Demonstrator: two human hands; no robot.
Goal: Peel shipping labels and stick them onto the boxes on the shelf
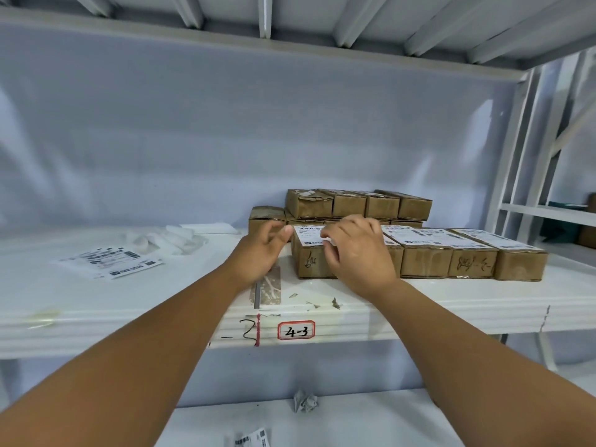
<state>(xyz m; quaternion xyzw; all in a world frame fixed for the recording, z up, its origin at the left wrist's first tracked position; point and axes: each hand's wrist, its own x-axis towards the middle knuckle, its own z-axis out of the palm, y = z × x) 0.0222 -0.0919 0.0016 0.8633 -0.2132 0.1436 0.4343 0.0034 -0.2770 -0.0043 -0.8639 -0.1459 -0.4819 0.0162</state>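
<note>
A white metal shelf (129, 295) under a ribbed upper deck, backed by a pale sheet wall, carries a red-bordered "4-3" tag (296, 330) on its front lip. Directly above the tag, a person works at the end box (311, 262) of a front row of brown cardboard boxes (467, 262) that runs off to the tag's right, each topped with a white shipping label. A second stack of boxes (354, 204) sits behind them. On the end box, the right hand (358, 253) rests bent fingers on the label (308, 237); whether they pinch it cannot be told. The left hand (267, 250) hovers at the box's left side, fingers loosely curled and holding nothing. Far left of the tag lie loose label sheets (109, 261) and crumpled white backing (167, 238). Below the tag, a paper ball (304, 401) rests on the lower shelf.
</note>
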